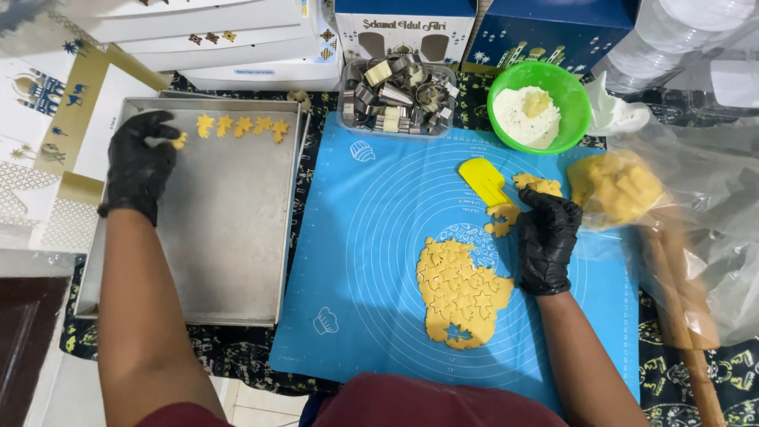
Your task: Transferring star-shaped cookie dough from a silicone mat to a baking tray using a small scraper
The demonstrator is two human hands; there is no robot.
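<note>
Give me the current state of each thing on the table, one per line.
Left hand: gloved, setting a cut-out at the row's end.
Right hand: gloved, fingers on dough pieces.
Baking tray: mostly bare, one row of cut-outs along the top.
Rolled dough sheet: flat, stamped with star shapes.
Green bowl: partly filled with flour.
Cutter box: open, full.
Dough lump: unrolled, on plastic.

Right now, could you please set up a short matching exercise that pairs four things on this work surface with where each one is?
Things:
1. Star-shaped cookies
2. Green bowl
3. Rolled dough sheet
4. Metal cutters

Places:
A. In a clear tub above the blue mat
B. On the blue mat, by the right hand
C. Along the top of the metal tray, by the left hand
D. Top right of the mat, holding flour

Pairs: 1-C, 2-D, 3-B, 4-A
</note>
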